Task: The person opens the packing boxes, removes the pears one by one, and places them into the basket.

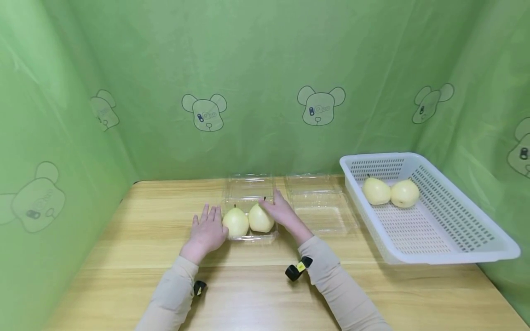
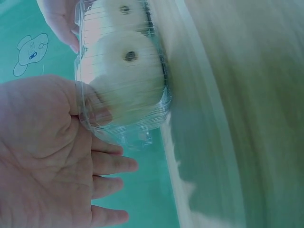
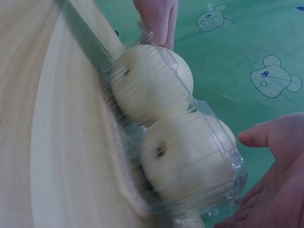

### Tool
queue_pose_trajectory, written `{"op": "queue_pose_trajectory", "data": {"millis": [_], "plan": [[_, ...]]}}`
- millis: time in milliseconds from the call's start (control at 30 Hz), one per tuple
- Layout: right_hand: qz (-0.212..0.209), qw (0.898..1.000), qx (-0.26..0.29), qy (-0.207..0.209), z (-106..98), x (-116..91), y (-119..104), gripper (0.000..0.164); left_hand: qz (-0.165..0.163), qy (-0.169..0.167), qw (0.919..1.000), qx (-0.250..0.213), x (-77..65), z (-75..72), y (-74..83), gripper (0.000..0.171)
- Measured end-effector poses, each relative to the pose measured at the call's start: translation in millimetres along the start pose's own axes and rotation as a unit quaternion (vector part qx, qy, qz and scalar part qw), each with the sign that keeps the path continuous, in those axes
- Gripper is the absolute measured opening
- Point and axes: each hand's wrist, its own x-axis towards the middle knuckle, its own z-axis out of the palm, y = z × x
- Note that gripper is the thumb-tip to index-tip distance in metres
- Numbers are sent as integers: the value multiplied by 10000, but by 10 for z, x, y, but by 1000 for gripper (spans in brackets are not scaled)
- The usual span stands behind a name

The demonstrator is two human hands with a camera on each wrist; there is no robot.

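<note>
Two pale yellow pears, the left pear and the right pear, sit side by side in an open clear plastic clamshell box, stems up. My left hand is at the box's left side, fingers straight and spread, the thumb against its edge beside the left pear. At the opposite side is my right hand, its thumb extended over the right pear and its fingers reaching back along the box wall. In the right wrist view, the right hand has its thumb tip close to the nearer pear.
A second clear clamshell box lies open to the right on the wooden table. Farther right stands a white perforated basket holding two pears. Green curtain with bear-head prints surrounds the table's back and sides.
</note>
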Motion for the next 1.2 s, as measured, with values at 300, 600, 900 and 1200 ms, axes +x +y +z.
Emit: {"op": "queue_pose_trajectory", "data": {"millis": [300, 600, 900, 1200], "plan": [[13, 10000, 10, 8, 10, 14, 26, 85, -19, -31, 9999, -115, 2, 2, 1, 67], [14, 10000, 11, -33, -32, 16, 31, 85, -69, 10, 9998, -172, 19, 25, 2, 66], [-371, 9985, -344, 216, -147, -56, -75, 84, -112, 34, 9998, -161, 34, 31, 14, 67], [-688, 9916, -976, 490, -184, -145, -186, 77, -124, 40, 9998, -126, 28, 25, 9, 68]]}}
